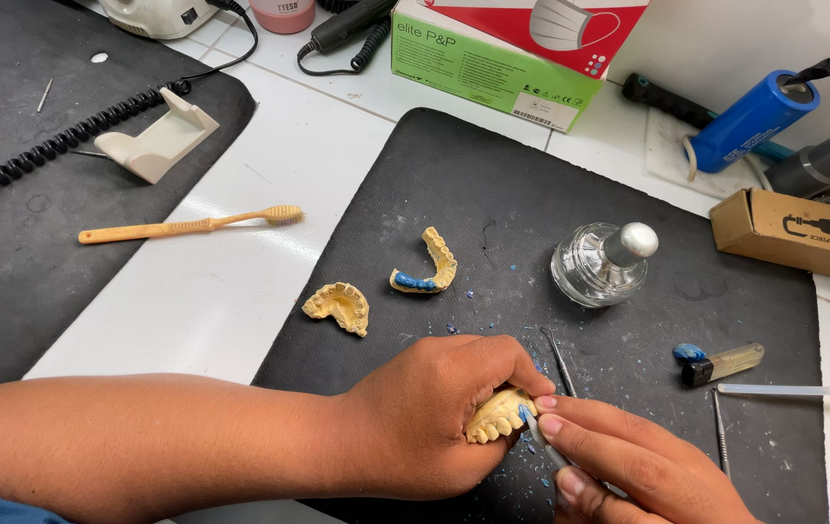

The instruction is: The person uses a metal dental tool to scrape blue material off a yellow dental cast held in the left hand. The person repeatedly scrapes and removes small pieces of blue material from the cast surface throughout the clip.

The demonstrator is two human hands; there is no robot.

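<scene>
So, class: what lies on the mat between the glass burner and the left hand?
Head view: a thin metal tool and blue wax bits lie between glass burner and left hand.

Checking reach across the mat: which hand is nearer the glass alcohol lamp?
Right. The right hand lies just below the glass alcohol lamp; the left hand, gripping the yellow dental cast, sits farther to its lower left.

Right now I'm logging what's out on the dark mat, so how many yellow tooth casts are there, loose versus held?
Loose full cast: 1
Loose curved cast with blue wax: 1
Cast held in left hand: 1
Total: 3
</scene>
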